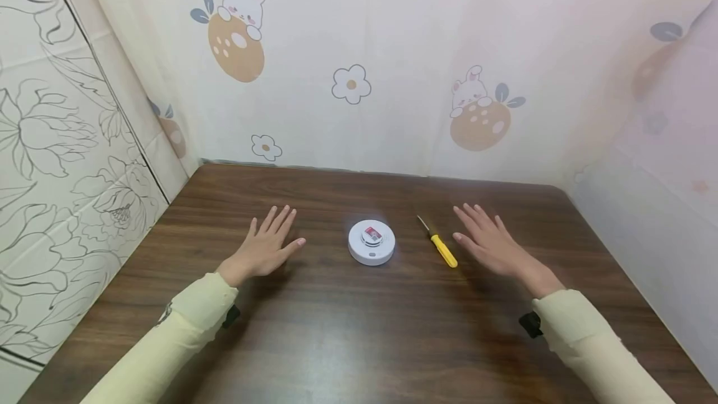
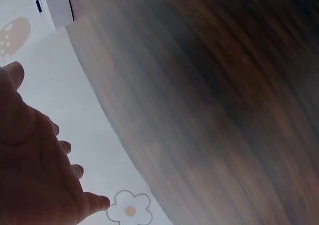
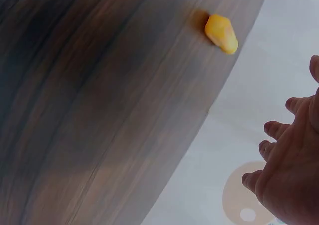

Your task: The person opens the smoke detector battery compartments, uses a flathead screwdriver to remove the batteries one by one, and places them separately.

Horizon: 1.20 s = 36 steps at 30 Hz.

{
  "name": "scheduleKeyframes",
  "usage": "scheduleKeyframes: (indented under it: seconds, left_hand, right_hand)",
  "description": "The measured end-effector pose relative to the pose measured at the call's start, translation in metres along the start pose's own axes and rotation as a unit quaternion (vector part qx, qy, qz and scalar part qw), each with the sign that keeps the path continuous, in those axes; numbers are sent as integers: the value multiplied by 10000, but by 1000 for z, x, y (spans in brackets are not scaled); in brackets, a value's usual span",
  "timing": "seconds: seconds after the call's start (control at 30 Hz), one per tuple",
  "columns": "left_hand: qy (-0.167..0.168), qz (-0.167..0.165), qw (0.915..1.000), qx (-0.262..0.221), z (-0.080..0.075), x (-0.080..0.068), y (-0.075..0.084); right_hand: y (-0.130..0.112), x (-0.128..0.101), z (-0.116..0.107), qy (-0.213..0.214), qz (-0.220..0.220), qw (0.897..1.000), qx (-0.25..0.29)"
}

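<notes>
A round white smoke detector [image 1: 371, 242] with a red label on top lies on the brown wooden table [image 1: 336, 329], between the two hands. Just right of it is a screwdriver [image 1: 444, 250] with a yellow handle, its thin metal shaft pointing away to the back left. My left hand [image 1: 263, 247], fingers spread and straight, is to the left of the smoke detector and holds nothing. On the other side my right hand [image 1: 493, 245] is spread as well, palm down, its thumb close to the screwdriver's handle. In the right wrist view the yellow handle [image 3: 221, 34] shows end-on.
A pale curtain [image 1: 392, 30] with rabbit and flower prints hangs along the table's back edge. At the left stands a white panel [image 1: 62, 142] with line-drawn flowers. Both sleeves are light, each with a dark wrist device [image 1: 530, 324] underneath.
</notes>
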<state>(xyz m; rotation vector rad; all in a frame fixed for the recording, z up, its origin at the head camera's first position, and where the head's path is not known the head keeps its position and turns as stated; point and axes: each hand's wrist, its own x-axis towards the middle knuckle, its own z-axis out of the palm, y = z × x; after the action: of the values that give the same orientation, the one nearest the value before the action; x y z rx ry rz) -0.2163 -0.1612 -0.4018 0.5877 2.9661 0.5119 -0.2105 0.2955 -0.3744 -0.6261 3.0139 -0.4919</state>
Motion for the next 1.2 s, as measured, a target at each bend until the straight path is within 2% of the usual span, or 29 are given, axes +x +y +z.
scheduleKeyframes:
  seconds: [0.23,0.47,0.7,1.2]
  left_hand:
    - [-43,42,10000,-22,7,4,7]
    - [-10,135,9999,20,15,7,13]
    - [-156,214,9996,60,18,13,24]
    - [-404,366,9984,168,24,28,46]
  right_hand:
    - [-10,15,13,55,-257,9995,175]
    - [-15,25,22,-55,-170,9997,149]
    - [-22,31,27,-170,-242,9995,76]
    - [-44,49,35,-137,-417,9990,4]
